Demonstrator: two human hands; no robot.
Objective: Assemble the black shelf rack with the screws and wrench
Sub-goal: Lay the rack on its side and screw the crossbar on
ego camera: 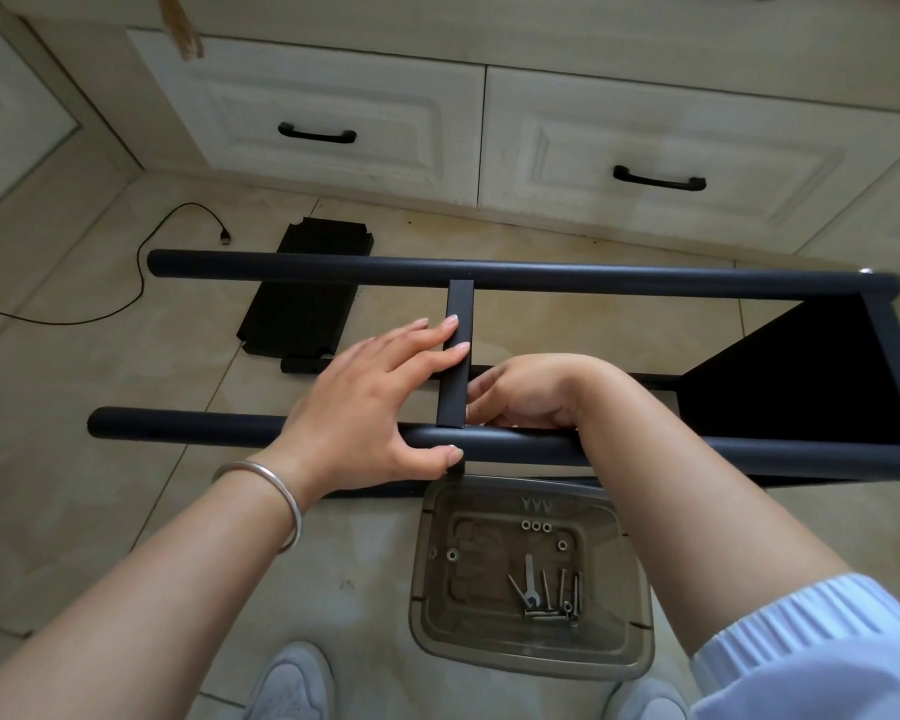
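Note:
The black shelf rack lies on its side on the tiled floor, with a far tube (593,277) and a near tube (188,432) running left to right. A black crossbar (460,309) joins them, and a fitted shelf (801,387) closes the right end. My left hand (370,407) lies with straight fingers across the crossbar and its thumb against the near tube. My right hand (526,397) reaches over the near tube, fingers curled at the crossbar's lower end; whatever they hold is hidden. A small wrench (530,579), several screws (562,595) and washers (536,526) lie in a grey tray (430,605).
A loose black shelf panel (302,288) lies on the floor behind the rack at the left, with a black cable (139,267) beside it. White drawers with black handles (317,133) run along the back. My shoes (287,683) are by the tray at the bottom edge.

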